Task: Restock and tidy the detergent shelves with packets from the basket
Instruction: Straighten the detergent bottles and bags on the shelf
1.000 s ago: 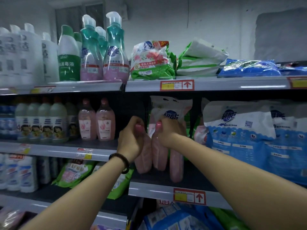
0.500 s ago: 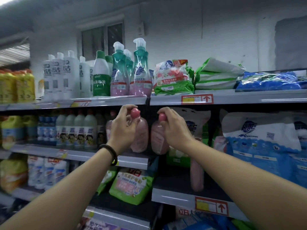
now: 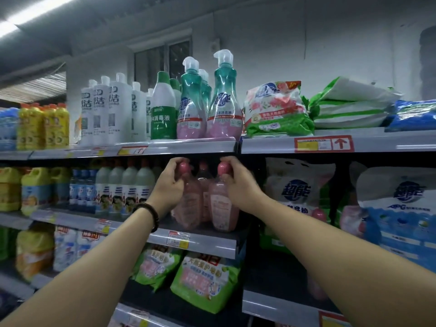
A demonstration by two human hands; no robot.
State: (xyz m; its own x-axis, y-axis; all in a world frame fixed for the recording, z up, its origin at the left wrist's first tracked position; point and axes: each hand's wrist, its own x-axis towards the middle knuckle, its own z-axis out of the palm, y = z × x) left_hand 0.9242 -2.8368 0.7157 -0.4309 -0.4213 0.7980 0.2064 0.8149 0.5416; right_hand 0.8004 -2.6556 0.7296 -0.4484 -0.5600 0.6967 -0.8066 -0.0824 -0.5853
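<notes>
Now, left hand (image 3: 168, 185): fingers curled round the cap of the left pink bottle (image 3: 188, 208).
Right hand (image 3: 238, 185): pinching the right pink bottle (image 3: 221, 208) by its cap.
Bottles: upright, side by side, middle shelf (image 3: 207, 241).
Green packets (image 3: 203, 282): shelf below.

Pretty clearly a small shop, cleaning-products aisle. Tiered metal shelves (image 3: 200, 145) with price labels (image 3: 323, 143) clipped along the front edges, including a red-framed one out toward 3 o'clock. Identical white bottles (image 3: 113, 109) sit in rows at 10 o'clock, with yellow bottles (image 3: 43, 126) at 9. There are big blue-and-white detergent bags (image 3: 398, 208) around 4 and green packets (image 3: 203, 279) at 6.
</notes>
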